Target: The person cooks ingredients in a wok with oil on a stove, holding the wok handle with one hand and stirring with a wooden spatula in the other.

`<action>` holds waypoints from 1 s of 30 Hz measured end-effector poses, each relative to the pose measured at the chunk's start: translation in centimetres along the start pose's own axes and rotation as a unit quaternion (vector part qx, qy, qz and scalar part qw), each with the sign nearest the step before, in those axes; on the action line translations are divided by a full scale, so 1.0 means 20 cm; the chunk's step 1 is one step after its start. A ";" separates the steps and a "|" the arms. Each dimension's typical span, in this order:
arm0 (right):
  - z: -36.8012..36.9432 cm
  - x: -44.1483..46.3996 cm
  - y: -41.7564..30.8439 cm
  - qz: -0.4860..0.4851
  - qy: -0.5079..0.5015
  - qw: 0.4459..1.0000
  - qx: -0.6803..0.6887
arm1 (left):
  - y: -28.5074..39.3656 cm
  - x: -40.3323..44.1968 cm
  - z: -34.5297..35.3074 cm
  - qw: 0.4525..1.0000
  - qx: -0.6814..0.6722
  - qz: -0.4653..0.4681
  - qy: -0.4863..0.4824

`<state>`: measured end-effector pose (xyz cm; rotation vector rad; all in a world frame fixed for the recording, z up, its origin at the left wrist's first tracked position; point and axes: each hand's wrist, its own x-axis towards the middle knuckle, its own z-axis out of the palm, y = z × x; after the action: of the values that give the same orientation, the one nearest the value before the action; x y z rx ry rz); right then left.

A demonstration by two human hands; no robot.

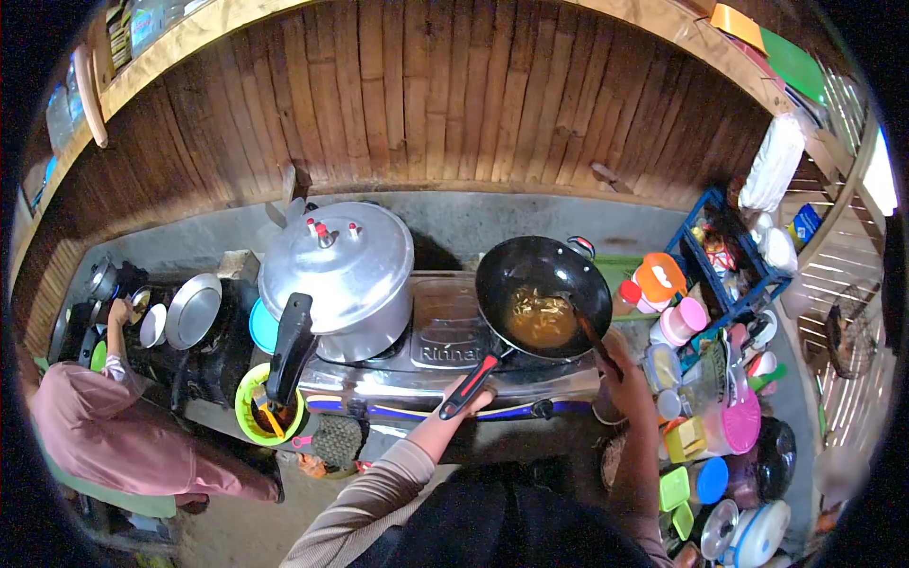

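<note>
A black wok (492, 270) sits on the right burner of the steel gas stove (445, 327), with brown liquid and pale pieces (542, 317) in its bottom. My left hand (478, 401) is closed at the wok's black-and-red handle (471, 383), partly hidden beneath it. In my right hand (625, 383) is a brown-handled spatula (589, 333), its lower end reaching into the food. Left of the wok, a large silver pressure cooker (365, 327) with a black handle stands on the other burner.
Another person (118, 426) works at the far left near metal bowls (194, 308). A green basin (248, 402) sits before the cooker. Plastic containers (739, 421) crowd the right side, below a blue crate (715, 275). A bamboo wall (426, 104) rises behind.
</note>
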<state>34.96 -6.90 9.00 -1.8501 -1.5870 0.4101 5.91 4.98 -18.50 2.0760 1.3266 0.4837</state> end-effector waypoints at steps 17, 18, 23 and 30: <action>-0.37 -0.47 -0.29 0.098 -0.055 0.993 -0.024 | 0.29 -0.09 -0.26 0.978 -0.075 -0.166 -0.098; -0.37 -0.48 -0.28 0.098 -0.055 0.993 -0.024 | 0.32 -0.10 -0.29 0.982 -0.073 -0.152 -0.088; -0.39 -0.50 -0.30 0.069 -0.061 0.991 -0.099 | 0.28 -0.09 -0.25 0.985 -0.069 -0.137 -0.079; -0.17 -0.42 -0.24 0.077 -0.087 0.993 -0.027 | 0.21 -0.07 -0.17 0.983 -0.059 -0.155 -0.074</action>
<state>31.69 -15.58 13.08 -2.0334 -1.5858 0.6179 6.12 3.57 -13.19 1.7339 1.4610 0.2600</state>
